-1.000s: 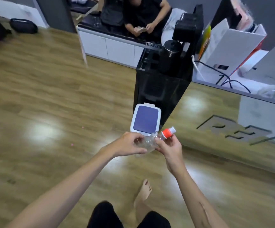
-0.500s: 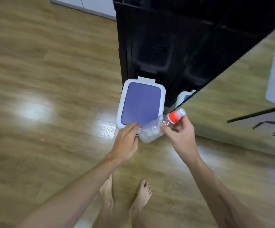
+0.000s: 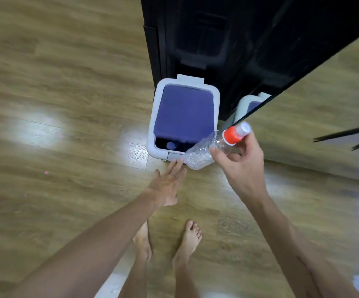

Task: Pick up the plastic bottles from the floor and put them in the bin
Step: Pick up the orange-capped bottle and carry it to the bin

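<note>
Here the bin [image 3: 184, 119], white with a purple lid [image 3: 184, 111], stands on the wooden floor [image 3: 56, 93] against a tall black cabinet [image 3: 228, 39]. The lid's near edge is tipped down, leaving a dark gap at the bin's front where a round blue thing lies inside, too small to tell. The left hand [image 3: 167, 183] reaches toward the bin's front edge with straight fingers, fingertips touching or nearly touching the rim, holding nothing. The right hand [image 3: 238, 164] pinches a clear plastic bottle [image 3: 206, 152] near its neck, just right of the bin's front corner, tilted with its orange-and-white cap [image 3: 236, 132] raised away from the bin. Two bare feet [image 3: 167, 241] stand on the floor in front of the bin
</note>
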